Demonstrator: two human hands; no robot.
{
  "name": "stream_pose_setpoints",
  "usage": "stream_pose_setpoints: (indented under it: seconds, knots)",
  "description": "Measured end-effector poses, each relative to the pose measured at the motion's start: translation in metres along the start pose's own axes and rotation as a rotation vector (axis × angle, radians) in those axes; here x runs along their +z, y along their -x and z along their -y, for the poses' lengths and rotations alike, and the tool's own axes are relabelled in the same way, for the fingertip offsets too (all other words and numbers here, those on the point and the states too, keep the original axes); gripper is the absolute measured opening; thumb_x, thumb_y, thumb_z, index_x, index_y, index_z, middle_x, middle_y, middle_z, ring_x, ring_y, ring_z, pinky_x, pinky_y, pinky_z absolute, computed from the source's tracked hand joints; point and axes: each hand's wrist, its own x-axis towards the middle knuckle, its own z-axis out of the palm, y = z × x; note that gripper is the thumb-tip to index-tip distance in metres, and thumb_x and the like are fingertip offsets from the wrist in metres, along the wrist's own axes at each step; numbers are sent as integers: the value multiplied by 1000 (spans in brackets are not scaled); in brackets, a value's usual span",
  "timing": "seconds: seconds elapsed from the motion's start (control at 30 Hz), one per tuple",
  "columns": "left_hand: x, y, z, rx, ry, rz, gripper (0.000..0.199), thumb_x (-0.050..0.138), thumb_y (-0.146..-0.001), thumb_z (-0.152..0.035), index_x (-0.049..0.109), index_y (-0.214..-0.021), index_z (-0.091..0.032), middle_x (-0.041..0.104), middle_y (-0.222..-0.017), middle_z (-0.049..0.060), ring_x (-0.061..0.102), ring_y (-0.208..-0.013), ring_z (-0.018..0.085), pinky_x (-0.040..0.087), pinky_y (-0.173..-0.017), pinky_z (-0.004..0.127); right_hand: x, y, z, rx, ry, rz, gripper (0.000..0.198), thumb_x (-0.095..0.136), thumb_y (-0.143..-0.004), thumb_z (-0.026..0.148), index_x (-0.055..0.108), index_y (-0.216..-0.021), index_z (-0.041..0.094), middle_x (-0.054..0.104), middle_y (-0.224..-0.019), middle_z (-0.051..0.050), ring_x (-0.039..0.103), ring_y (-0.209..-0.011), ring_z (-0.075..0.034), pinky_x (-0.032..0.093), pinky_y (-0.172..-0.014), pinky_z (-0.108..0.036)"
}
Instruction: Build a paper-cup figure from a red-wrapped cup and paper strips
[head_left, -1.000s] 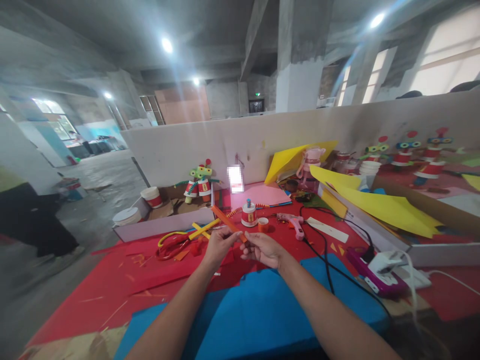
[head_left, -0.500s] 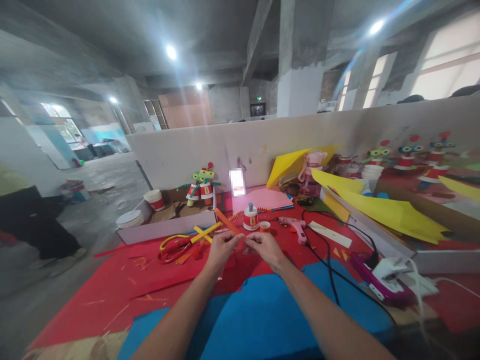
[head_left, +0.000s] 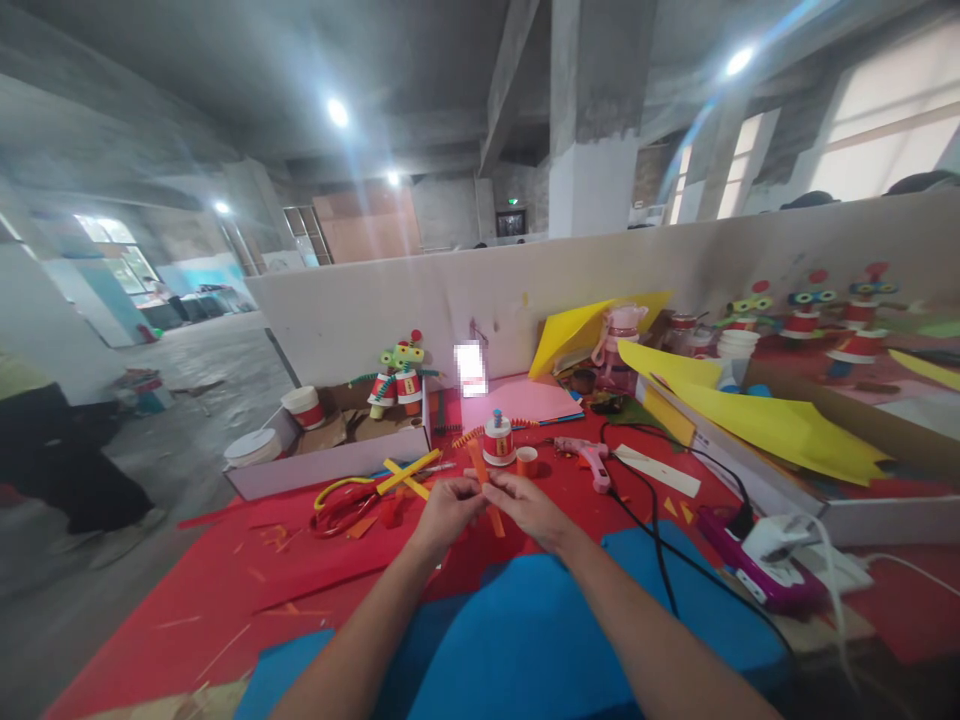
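An orange strip [head_left: 496, 520] is pinched between my left hand [head_left: 454, 510] and my right hand [head_left: 523, 505], both closed on it with fingertips nearly meeting. One end of the strip rises above my fingers and the other hangs below them. Just beyond, a white paper cup figure [head_left: 498, 440] with a red band, a blue top and coiled orange arms stands upright on the red sheet [head_left: 187, 590]. A small orange roll [head_left: 527, 460] stands beside it. Yellow strips [head_left: 409, 472] lie crossed to the left, near red-handled scissors [head_left: 349, 508].
A pink glue gun [head_left: 585, 455] with a black cord lies at the right, near a purple power strip [head_left: 757, 570]. A box [head_left: 330, 470] with finished figures stands back left. Yellow sheets [head_left: 750, 420] cover the right box. Blue sheets [head_left: 517, 640] lie in front. A person [head_left: 67, 450] stands at far left.
The orange strip has turned from slanting up to the left to standing nearly upright, with its lower end now showing below my hands. My camera view has shifted slightly.
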Motion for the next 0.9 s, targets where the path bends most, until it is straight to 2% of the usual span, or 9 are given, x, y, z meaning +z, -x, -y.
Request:
stream_pose_setpoints:
  seconds: [0.07, 0.13, 0.3, 0.43, 0.63, 0.73, 0.8, 0.87, 0.9]
  knots:
    - [4, 0, 4, -26, -20, 45, 36, 74, -60, -47, 63, -53, -14, 52, -43, -2, 41, -39, 8, 29, -43, 21, 1, 0, -3, 14, -62, 45, 55, 65, -74, 63, 70, -107, 19, 70, -105, -8, 61, -107, -24, 44, -99, -40]
    - [6, 1, 7, -23, -42, 77, 36, 75, -60, -47, 62, -53, -14, 52, -43, -2, 41, -39, 8, 28, -43, 22, 0, 0, -7, 22, -112, 8, 51, 67, -74, 61, 72, -102, 19, 72, -99, -7, 63, -101, -24, 46, -96, -41]
    - [8, 3, 4, 90, -145, 115, 44, 73, -64, -45, 49, -42, -15, 40, -42, -4, 32, -44, 7, 23, -44, 22, -2, -2, -12, 32, -150, -61, 46, 70, -71, 60, 74, -86, 17, 72, -90, -7, 64, -97, -23, 47, -92, -38]
    - [11, 5, 3, 146, -216, 98, 43, 69, -67, -43, 49, -41, -15, 32, -45, -5, 27, -48, 7, 21, -47, 23, 2, -5, -11, 10, -210, -140, 46, 70, -71, 61, 73, -79, 16, 71, -83, -6, 65, -90, -21, 47, -88, -35]
    - [17, 7, 4, 163, -238, 124, 37, 65, -72, -44, 62, -51, -14, 44, -46, -3, 35, -47, 9, 27, -48, 22, -2, -4, -4, 68, -404, -202, 47, 75, -65, 60, 67, -81, 16, 63, -64, 0, 60, -65, -14, 48, -64, -27]
    - [-7, 5, -11, 254, -368, 147, 35, 63, -76, -43, 66, -56, -15, 56, -52, 0, 46, -50, 12, 34, -51, 22, -13, -3, 2, 25, -358, -258, 44, 75, -67, 56, 66, -82, 16, 54, -58, 5, 47, -49, -7, 41, -48, -20]
    - [-38, 3, -24, 300, -561, 3, 29, 58, -80, -38, 69, -65, -17, 65, -63, 3, 54, -58, 15, 37, -56, 23, -20, -2, 4, 46, -230, -259, 43, 72, -70, 56, 66, -84, 16, 51, -57, 6, 35, -41, -3, 27, -37, -17]
    - [-75, 1, -33, 196, -840, -144, 24, 53, -83, -30, 71, -71, -18, 70, -70, 5, 58, -65, 17, 36, -60, 23, -24, -2, 3, 62, -63, -236, 44, 66, -74, 58, 68, -84, 15, 51, -56, 6, 31, -37, -3, 20, -34, -17]
    - [-93, 1, -36, 115, -996, -175, 24, 50, -83, -25, 71, -73, -18, 71, -73, 6, 60, -69, 18, 35, -61, 23, -25, -2, 2, 53, 23, -227, 44, 63, -76, 59, 69, -83, 16, 51, -55, 5, 33, -37, -4, 21, -35, -17]
